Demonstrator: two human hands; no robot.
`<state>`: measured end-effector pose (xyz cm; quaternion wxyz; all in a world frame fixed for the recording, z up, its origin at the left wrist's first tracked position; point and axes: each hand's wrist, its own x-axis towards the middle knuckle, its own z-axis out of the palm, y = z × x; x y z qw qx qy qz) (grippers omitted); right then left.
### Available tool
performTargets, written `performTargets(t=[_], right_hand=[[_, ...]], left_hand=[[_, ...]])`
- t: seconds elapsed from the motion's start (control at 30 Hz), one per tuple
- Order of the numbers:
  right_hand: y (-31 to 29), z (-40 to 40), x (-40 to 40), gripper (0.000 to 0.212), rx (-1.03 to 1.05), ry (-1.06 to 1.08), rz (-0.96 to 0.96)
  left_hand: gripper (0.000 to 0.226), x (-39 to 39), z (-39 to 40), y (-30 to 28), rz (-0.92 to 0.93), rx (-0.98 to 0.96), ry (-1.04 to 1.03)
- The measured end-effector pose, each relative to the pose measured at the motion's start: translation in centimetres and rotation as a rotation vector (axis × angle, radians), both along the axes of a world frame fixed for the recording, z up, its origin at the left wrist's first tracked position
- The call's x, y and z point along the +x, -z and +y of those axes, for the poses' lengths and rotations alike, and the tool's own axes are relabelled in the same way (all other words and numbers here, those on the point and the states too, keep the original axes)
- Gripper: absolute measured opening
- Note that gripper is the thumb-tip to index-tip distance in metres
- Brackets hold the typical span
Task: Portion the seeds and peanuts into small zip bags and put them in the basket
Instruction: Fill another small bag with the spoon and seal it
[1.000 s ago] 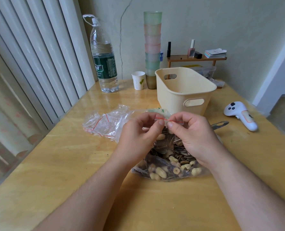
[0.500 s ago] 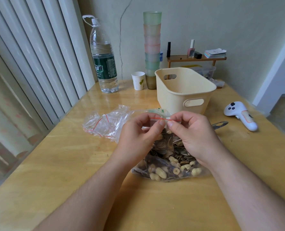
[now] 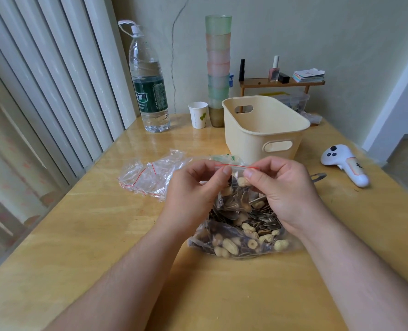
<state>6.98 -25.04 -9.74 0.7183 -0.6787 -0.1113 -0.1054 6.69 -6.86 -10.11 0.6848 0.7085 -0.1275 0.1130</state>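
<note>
Pinching the small zip bag (image 3: 236, 185) top between left hand (image 3: 193, 189) and right hand (image 3: 286, 189)

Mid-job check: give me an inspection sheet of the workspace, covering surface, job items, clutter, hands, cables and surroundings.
Surface: wooden table, glossy.
Job's things: small zip bag holding seeds and peanuts, held up over the big bag of seeds and peanuts; spare zip bags lie to the left; cream basket behind, nothing seen inside it.
Clutter: water bottle, paper cup, stack of cups, white controller, metal tool end.
Grippers: left hand and right hand each pinch the small bag's red seal.
Cables: nothing seen.
Surroundings: vertical blinds, cracked wall, small shelf with bottles.
</note>
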Motion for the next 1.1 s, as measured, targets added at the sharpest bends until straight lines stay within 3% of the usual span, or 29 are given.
performTargets(t=[0.17,0.47,0.6,0.73,1.0,1.1], right_hand=[[-0.26,0.11,-0.29,0.005,0.072,-0.005,0.055],[-0.15,0.16,-0.07,0.023,0.044,-0.003,0.088],[-0.22,-0.07,0.18,0.010,0.049,0.006,0.069],[-0.24,-0.16,0.16,0.027,0.079,0.016,0.095],[-0.02,-0.17,0.16,0.010,0.103,0.053,0.134],[0.02,-0.20,0.25,0.010,0.160,0.019,0.158]], left_hand=[[0.006,0.19,0.06,-0.06,0.036,-0.103,0.024],[0.014,0.55,0.66,-0.05,0.079,-0.143,-0.013],[0.013,0.49,0.50,-0.07,0.066,-0.105,-0.002],[0.012,0.48,0.13,0.13,0.064,-0.143,0.012],[0.026,0.75,0.67,0.08,0.078,-0.221,-0.029],[0.017,0.74,0.55,0.16,0.088,-0.233,-0.027]])
